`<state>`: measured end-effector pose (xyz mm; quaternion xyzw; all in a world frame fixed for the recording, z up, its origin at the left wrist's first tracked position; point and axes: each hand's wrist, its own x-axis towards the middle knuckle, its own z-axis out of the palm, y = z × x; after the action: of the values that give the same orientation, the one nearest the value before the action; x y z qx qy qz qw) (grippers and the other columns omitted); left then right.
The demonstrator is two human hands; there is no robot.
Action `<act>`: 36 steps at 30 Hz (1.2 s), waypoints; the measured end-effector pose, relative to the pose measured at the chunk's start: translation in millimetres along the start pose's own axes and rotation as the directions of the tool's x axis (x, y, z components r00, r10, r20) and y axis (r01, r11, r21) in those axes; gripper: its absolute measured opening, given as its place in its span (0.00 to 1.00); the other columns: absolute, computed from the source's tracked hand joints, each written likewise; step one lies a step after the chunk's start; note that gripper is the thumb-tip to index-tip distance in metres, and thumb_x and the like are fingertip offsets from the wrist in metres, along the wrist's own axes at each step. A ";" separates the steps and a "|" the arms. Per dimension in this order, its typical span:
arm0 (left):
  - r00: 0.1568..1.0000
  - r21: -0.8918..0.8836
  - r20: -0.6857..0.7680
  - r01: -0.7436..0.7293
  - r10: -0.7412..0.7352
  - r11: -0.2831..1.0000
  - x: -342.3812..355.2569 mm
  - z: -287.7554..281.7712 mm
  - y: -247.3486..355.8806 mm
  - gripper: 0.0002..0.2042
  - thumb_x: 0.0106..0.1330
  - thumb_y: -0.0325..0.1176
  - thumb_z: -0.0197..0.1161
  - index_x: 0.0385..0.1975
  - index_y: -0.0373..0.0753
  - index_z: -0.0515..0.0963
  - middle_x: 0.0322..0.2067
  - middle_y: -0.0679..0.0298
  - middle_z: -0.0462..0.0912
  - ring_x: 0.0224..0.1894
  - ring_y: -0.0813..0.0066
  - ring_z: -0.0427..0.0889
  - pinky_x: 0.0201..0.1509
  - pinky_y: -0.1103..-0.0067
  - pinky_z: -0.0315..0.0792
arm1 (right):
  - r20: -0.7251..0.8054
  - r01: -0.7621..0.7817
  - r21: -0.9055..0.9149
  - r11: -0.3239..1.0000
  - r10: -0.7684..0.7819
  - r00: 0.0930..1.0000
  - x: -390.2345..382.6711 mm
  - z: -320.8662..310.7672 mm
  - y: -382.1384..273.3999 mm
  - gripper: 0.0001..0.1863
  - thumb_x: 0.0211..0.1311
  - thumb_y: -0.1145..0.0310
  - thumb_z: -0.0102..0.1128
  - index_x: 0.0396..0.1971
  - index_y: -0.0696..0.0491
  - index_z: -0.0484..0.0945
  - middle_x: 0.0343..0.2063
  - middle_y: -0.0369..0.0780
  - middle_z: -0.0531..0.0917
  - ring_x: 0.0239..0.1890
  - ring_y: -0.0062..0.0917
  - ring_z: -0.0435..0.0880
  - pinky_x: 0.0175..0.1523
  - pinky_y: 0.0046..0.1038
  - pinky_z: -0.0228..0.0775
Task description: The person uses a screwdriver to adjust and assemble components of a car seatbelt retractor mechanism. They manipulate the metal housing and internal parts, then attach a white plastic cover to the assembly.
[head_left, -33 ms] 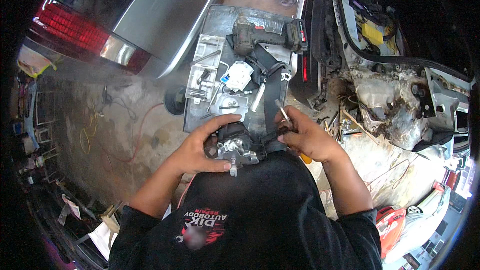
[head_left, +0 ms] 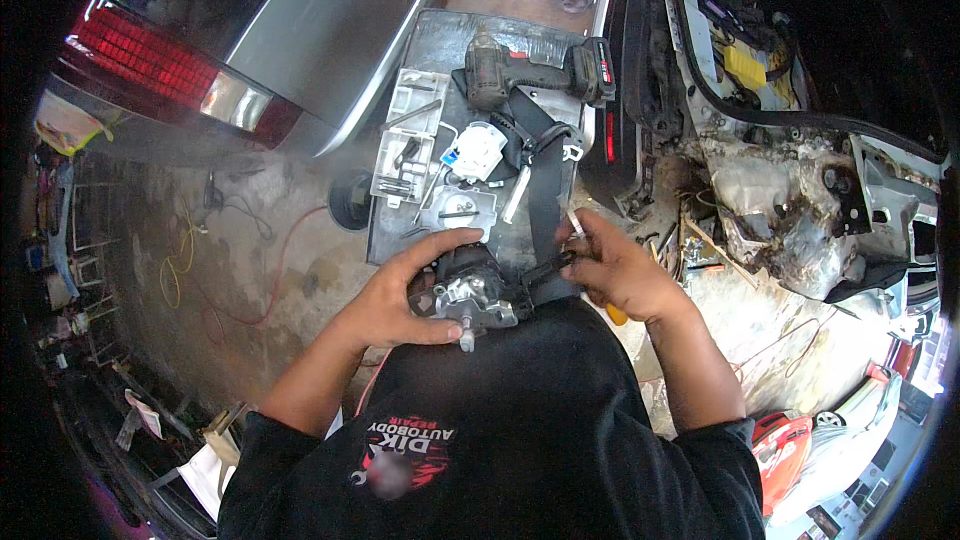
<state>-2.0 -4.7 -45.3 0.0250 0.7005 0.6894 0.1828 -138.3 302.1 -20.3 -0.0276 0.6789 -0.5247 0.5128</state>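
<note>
My left hand point(head_left: 410, 305) is closed around a black-and-metal mechanism point(head_left: 470, 295), its thumb beside a small pale fitting at the lower edge. My right hand point(head_left: 615, 270) grips a tool point(head_left: 575, 224) with a pale upward shaft and a yellow handle point(head_left: 615, 313) showing below the palm. Its fingers are against a wide black strap point(head_left: 545, 240) by the mechanism. Beyond them on a dark board point(head_left: 395, 235) lie a cordless power tool point(head_left: 490, 70), a pale plastic tray point(head_left: 400, 165), a white housing point(head_left: 480, 150) and a translucent round piece point(head_left: 455, 215).
A silver vehicle's rear with a red lamp point(head_left: 150, 65) stands at upper left. A stripped car body point(head_left: 800, 210) and a dark bumper piece point(head_left: 635, 60) are at right. Cords point(head_left: 280, 280) lie on the stained floor point(head_left: 230, 340).
My right hand has shifted slightly rightward, and its tool's shaft has swung right to a more upright angle. My left hand looks unchanged.
</note>
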 end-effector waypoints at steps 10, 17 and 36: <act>0.999 0.128 0.036 -0.026 0.022 0.991 5.1 -0.7 0.4 0.46 0.47 0.52 0.83 0.70 0.38 0.78 0.72 0.44 0.74 0.79 0.49 0.67 0.82 0.59 0.54 | 0.019 -0.021 0.056 0.998 0.020 1.000 -4.4 0.2 9.0 0.22 0.68 0.74 0.68 0.59 0.51 0.72 0.30 0.32 0.78 0.24 0.15 0.73 0.26 0.23 0.64; 0.999 0.096 0.036 0.000 -0.004 0.995 3.1 2.6 0.2 0.48 0.45 0.50 0.85 0.70 0.38 0.77 0.73 0.44 0.73 0.78 0.51 0.67 0.82 0.60 0.56 | -0.001 0.020 0.098 0.995 -0.020 1.000 -3.5 -12.3 12.5 0.22 0.67 0.78 0.67 0.59 0.51 0.72 0.37 0.33 0.79 0.27 0.17 0.76 0.28 0.23 0.66; 0.974 0.393 0.106 -0.225 0.199 0.892 -1.3 -6.4 38.6 0.48 0.42 0.43 0.86 0.69 0.35 0.76 0.69 0.43 0.74 0.74 0.49 0.72 0.78 0.61 0.62 | 0.116 0.026 -0.069 0.997 -0.017 0.993 -12.8 2.7 -3.8 0.19 0.62 0.70 0.78 0.51 0.55 0.84 0.39 0.34 0.88 0.26 0.15 0.79 0.29 0.22 0.69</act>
<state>-11.0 -9.4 -7.4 0.1597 0.8142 0.5452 0.1193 -132.2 305.9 -8.7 -0.0833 0.6657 -0.5035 0.5443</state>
